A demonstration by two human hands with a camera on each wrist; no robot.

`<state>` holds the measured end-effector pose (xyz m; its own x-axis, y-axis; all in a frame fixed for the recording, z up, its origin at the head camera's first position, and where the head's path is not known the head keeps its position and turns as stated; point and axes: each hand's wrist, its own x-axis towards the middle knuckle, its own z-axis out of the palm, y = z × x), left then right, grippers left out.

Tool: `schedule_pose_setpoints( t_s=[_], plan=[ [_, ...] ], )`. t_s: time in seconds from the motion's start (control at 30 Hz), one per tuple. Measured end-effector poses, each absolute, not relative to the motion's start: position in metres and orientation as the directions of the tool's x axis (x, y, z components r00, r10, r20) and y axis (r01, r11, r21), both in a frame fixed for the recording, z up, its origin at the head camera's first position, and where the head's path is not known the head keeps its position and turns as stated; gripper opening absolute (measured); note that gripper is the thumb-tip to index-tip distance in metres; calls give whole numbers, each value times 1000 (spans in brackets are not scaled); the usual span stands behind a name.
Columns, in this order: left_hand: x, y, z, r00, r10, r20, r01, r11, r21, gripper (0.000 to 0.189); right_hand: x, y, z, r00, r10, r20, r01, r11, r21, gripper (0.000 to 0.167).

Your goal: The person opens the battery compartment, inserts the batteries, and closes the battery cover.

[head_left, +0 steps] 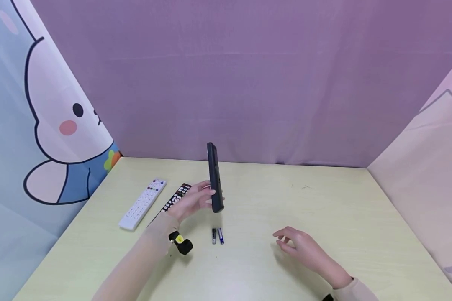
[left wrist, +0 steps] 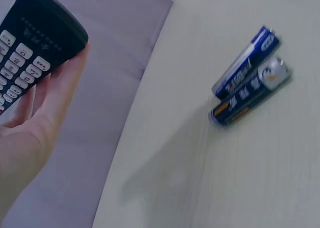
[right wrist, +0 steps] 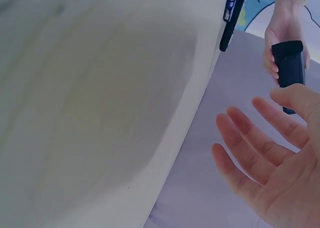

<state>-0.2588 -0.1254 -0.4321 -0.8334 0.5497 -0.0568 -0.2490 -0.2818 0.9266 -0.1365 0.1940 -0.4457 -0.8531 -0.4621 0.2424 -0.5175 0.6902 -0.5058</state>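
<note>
My left hand point(head_left: 194, 200) grips a black remote control point(head_left: 214, 177) and holds it upright above the table, edge-on in the head view. In the left wrist view this remote point(left wrist: 42, 32) shows its end with pale buttons. Two small batteries lie side by side on the table below the left hand: a blue one point(left wrist: 246, 62) and a dark one with orange marks point(left wrist: 250, 93). To the right, my right hand point(head_left: 299, 246) hovers over the table with loosely bent fingers and holds nothing. The right wrist view shows its palm point(right wrist: 285, 188).
A white remote point(head_left: 143, 205) lies at the left of the pale table point(head_left: 342, 209). Beside it another black remote point(head_left: 181, 190) lies partly hidden under the left hand and forearm. A purple cloth point(head_left: 248, 83) hangs behind the table, with a cartoon-printed cloth point(head_left: 7, 125) at the left.
</note>
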Motion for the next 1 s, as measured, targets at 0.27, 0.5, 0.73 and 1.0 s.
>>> schedule_pose_setpoints(
  t_s=[0.27,0.5,0.73,1.0],
  plan=[
    [-242,-126,-426,-822,569,-26,-254,-325,911,64,-132,188,-438,-845,-486,222,-522,659,-542,17],
    [-229,-125,-424,-814,581,20,-232,-357,905,73,-129,178,-430,-799,-513,315,-593,583,-555,17],
    [-216,-119,-417,-813,575,91,-197,-420,886,71,-127,159,-424,-758,-445,476,-652,515,-557,21],
    [-199,-110,-406,-833,545,95,-183,-434,882,72,-124,133,-415,-803,-345,486,-596,465,-654,32]
  ],
)
